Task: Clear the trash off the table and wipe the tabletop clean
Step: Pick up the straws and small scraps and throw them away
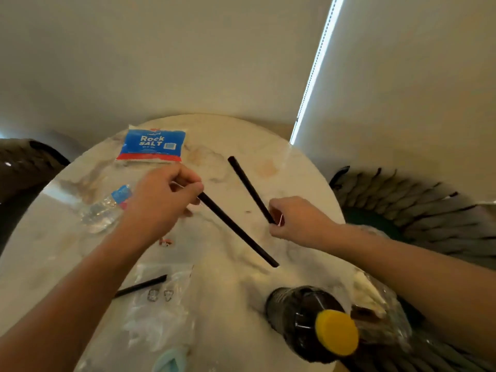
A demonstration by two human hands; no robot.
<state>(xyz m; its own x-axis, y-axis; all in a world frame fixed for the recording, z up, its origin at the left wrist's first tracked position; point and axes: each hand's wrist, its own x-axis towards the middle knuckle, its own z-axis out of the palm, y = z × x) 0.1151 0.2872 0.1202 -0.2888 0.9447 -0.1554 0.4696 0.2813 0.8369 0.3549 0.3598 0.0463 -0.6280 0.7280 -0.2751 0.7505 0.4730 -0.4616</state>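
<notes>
Over a round marble table (281, 167), my left hand (161, 200) pinches the upper end of a long black straw (239, 229) that slants down to the right. My right hand (292, 218) grips the lower end of a second black straw (248, 187), which points up and to the left. Both straws are held above the tabletop. A third black straw (142, 285) lies on a clear plastic bag (158, 312) near the front. A crushed clear water bottle with a blue label (104, 208) lies at the left, partly behind my left wrist.
A blue Rock Salt packet (153, 145) lies at the table's far side. A dark bottle with a yellow cap (316, 323) stands at the front right beside crumpled clear plastic (375, 299). Woven chairs flank the table at left (24, 167) and right (418, 210). Brownish stains mark the tabletop.
</notes>
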